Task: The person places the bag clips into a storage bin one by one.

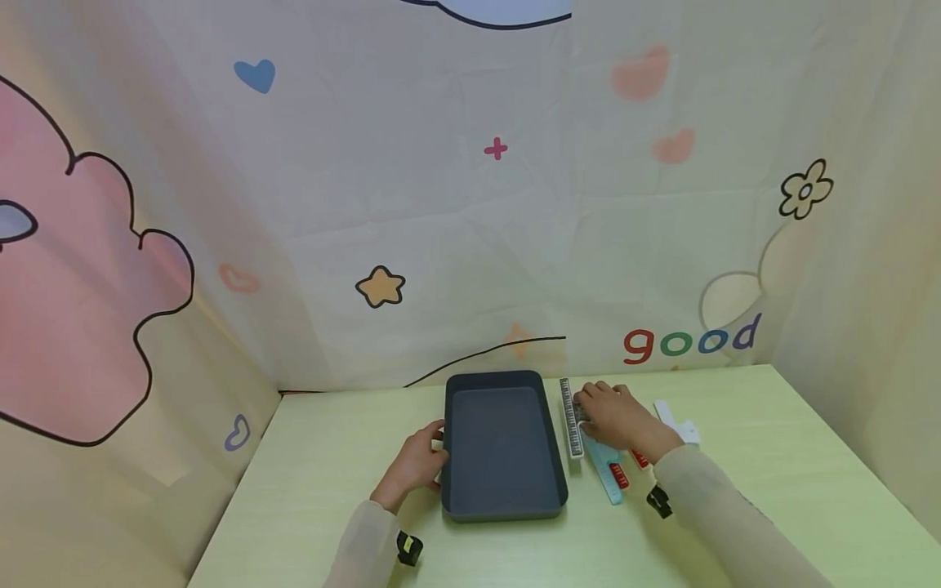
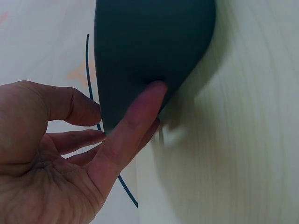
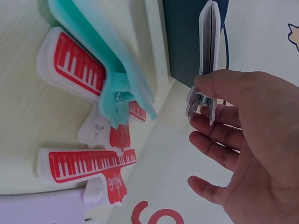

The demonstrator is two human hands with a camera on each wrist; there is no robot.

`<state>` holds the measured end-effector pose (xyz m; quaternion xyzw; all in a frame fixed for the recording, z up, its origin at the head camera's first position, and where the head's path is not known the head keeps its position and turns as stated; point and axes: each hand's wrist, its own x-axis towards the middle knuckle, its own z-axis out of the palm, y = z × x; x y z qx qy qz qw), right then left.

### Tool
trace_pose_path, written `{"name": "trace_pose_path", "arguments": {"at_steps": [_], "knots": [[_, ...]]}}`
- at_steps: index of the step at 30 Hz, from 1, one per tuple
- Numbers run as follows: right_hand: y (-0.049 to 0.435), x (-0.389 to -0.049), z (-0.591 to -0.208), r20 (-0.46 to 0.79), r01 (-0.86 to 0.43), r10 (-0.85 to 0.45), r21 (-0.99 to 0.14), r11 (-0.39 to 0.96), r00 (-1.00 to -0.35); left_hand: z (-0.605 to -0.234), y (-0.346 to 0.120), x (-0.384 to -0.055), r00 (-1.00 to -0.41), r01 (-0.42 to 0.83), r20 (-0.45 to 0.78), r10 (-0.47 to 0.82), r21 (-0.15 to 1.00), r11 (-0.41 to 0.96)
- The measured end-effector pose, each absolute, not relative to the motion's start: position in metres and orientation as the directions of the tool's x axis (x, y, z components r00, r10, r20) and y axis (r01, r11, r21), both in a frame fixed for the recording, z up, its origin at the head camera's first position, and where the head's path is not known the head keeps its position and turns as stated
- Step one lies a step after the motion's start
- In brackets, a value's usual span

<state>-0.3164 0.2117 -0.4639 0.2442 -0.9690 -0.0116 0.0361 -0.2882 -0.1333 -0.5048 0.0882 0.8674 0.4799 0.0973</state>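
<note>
A dark grey rectangular tray (image 1: 503, 449) sits on the table. My left hand (image 1: 416, 461) is at its left side, with the thumb (image 2: 145, 109) laid along the outer wall and the other fingertips right at the rim. To the right of the tray, my right hand (image 1: 613, 416) pinches a white clip with a piano-key pattern (image 1: 570, 418) between thumb and fingers. The right wrist view shows this clip (image 3: 209, 42) edge-on, its jaws together, gripped by the spring end. Partly under the right hand lies a turquoise clip (image 1: 604, 469).
Beside the turquoise clip lie red-and-white piano-key clips (image 3: 79, 65), one of them (image 3: 88, 163) farther along. A plain white clip (image 1: 678, 425) rests right of the right forearm. A printed cloth (image 1: 441, 204) hangs behind the table's back edge.
</note>
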Motion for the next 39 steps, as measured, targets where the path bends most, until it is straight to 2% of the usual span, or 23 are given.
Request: {"name": "trace_pose_path", "arguments": {"at_steps": [6,24,39], "knots": [[0.211,-0.315,-0.455,0.091,-0.476,-0.477,0.036,0.879,-0.874,-0.505,-0.134,-0.287,-0.966,0.064,-0.080,0.247,0.849,0.524],[0.190,-0.310,-0.420,0.217,-0.531,-0.549,0.138,0.836,-0.807,-0.503,-0.134,-0.284,-0.967,0.064,-0.077,0.243,0.850,0.523],[0.143,-0.310,-0.408,0.169,-0.546,-0.544,0.040,0.837,-0.822,-0.504,-0.134,-0.284,-0.968,0.059,-0.077,0.240,0.857,0.512]]}}
